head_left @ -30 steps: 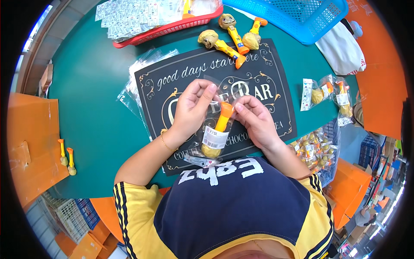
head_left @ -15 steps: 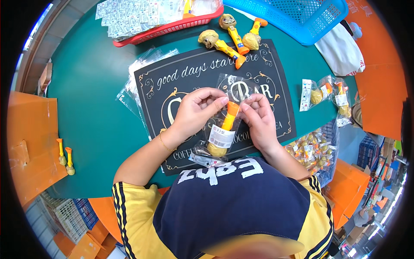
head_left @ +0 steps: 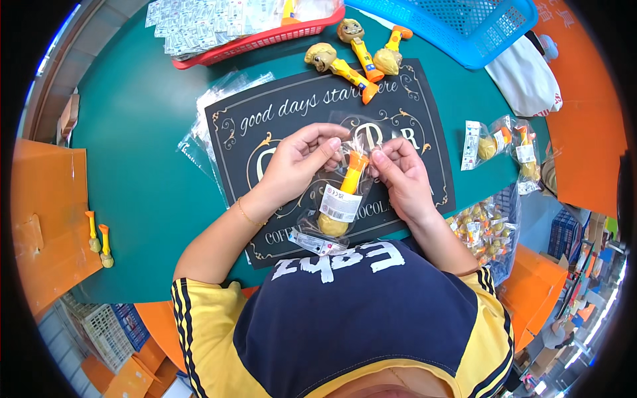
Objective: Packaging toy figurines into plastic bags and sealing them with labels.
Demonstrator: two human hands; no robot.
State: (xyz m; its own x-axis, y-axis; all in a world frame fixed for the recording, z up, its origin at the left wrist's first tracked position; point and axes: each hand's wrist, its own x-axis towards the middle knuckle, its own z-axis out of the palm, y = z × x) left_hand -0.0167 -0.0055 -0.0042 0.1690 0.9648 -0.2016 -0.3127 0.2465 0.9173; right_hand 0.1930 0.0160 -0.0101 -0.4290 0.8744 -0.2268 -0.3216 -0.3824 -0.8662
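Observation:
A yellow and orange figure-headed toy [head_left: 352, 178] lies inside a clear plastic bag [head_left: 313, 224], its head toward me and a white label around its body. My left hand [head_left: 302, 159] pinches the bag's upper left edge between thumb and fingers. On the other side, my right hand [head_left: 403, 174] pinches the bag's upper right edge. The bag's top is crumpled just past the toy's orange end. A printed card [head_left: 318, 243] shows at the bag's near end. Under it all lies a black printed mat [head_left: 232, 152].
Three loose toys [head_left: 358, 50] lie beyond the mat. A red basket [head_left: 265, 44] of printed cards and a blue basket [head_left: 464, 33] stand at the far edge. Bagged toys [head_left: 494, 142] lie at right, near a bin of bagged toys [head_left: 481, 229]. Flat clear bags [head_left: 202, 136] lie at left.
The bag's upper end has gone from flat to gathered and crumpled above the toy. My left hand has shifted slightly left and away from me; both hands still pinch the bag.

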